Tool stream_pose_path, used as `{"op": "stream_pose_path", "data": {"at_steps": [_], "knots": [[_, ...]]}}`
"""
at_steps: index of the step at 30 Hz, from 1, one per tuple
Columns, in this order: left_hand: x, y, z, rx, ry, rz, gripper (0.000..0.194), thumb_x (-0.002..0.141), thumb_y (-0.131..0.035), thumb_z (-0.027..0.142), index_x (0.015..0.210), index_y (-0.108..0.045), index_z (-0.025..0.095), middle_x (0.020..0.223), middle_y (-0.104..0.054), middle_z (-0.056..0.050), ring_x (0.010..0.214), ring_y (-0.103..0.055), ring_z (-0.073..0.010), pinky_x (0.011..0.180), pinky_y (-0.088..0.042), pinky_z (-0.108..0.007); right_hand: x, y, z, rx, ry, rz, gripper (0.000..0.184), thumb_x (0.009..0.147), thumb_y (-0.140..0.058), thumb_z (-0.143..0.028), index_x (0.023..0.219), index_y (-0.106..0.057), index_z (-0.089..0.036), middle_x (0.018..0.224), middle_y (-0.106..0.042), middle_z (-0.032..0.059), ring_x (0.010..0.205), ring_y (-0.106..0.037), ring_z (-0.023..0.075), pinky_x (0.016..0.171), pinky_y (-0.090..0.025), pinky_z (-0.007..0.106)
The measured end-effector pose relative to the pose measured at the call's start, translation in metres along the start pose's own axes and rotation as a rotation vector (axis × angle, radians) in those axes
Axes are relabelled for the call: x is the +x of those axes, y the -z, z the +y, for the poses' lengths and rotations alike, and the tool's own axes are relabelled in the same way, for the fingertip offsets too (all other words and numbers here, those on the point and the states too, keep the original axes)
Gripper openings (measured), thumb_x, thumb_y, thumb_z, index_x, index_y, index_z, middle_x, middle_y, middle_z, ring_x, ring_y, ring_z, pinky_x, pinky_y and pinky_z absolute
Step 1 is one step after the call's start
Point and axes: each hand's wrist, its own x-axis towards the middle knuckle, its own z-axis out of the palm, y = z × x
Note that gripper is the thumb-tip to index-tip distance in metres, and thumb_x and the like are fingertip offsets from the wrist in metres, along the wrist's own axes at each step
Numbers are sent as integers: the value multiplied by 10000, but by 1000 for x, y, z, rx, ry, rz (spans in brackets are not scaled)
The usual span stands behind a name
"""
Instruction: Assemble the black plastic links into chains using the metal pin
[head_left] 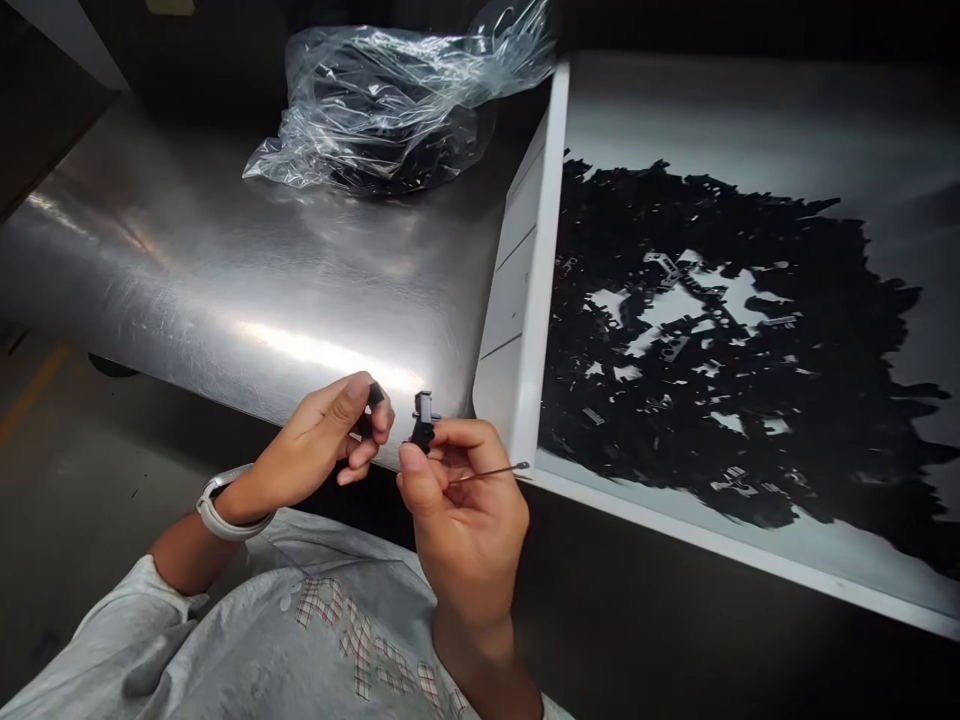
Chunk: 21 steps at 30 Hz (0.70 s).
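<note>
My left hand (326, 440) is closed in a pinch on a small black plastic piece (374, 395) at the front edge of the steel table. My right hand (457, 495) is closed on another small black plastic part (424, 420), held upright between thumb and forefinger, with a thin metal pin (491, 472) sticking out to the right from the same hand. The two hands are close together but their parts do not touch. A white band sits on my left wrist (225, 510).
A white tray (525, 330) to the right holds a large heap of small black parts (750, 330). A clear plastic bag (397, 100) with dark contents lies at the back of the shiny steel table (225, 260). The floor shows at the lower left.
</note>
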Motion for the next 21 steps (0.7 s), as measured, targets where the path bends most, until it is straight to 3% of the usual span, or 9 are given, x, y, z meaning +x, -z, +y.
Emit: {"op": "stream_pose_path", "data": {"at_steps": [4, 8, 11, 14, 17, 21], "knots": [[3, -1, 3, -200, 43, 38, 495, 798, -823, 603, 845, -610, 158, 662, -569, 28, 501, -509, -60, 366, -388, -108, 0, -1, 3, -33, 23, 13, 133, 863, -669, -147, 857, -579, -245, 601, -394, -106, 474, -407, 62, 438, -349, 155], [6, 0, 7, -436, 177, 43, 426, 755, -915, 434, 920, -633, 162, 604, -544, 75, 429, -367, -9, 354, -300, -59, -1, 0, 6, -70, 37, 10, 133, 859, -679, -146, 853, -582, -238, 611, -382, -102, 480, -408, 65, 438, -351, 158], [6, 1, 6, -524, 198, -11, 452, 730, -935, 437, 869, -595, 173, 569, -486, 97, 427, -285, 2, 376, -289, -50, -3, 1, 6, -90, 43, 10, 126, 871, -681, -165, 857, -579, -239, 614, -378, -103, 478, -409, 67, 432, -354, 161], [5, 1, 3, -518, 198, -91, 438, 754, -925, 407, 887, -568, 188, 611, -494, 93, 445, -266, 6, 402, -283, -47, -5, 2, 6, -104, 45, 17, 126, 894, -682, -181, 868, -576, -245, 624, -376, -99, 485, -415, 70, 431, -368, 156], [4, 0, 0, -447, 214, -97, 345, 814, -878, 322, 919, -571, 205, 651, -532, 80, 452, -290, 4, 423, -290, -57, -8, 4, 6, -115, 64, 19, 131, 917, -678, -180, 884, -574, -252, 632, -373, -100, 483, -419, 65, 428, -371, 145], [5, 0, -4, -331, 133, -22, 228, 858, -828, 343, 881, -671, 178, 743, -654, 20, 555, -504, -32, 556, -489, -124, -10, 6, 8, -148, 98, 11, 154, 918, -695, -144, 907, -590, -256, 640, -374, -100, 500, -428, 62, 440, -380, 137]]}}
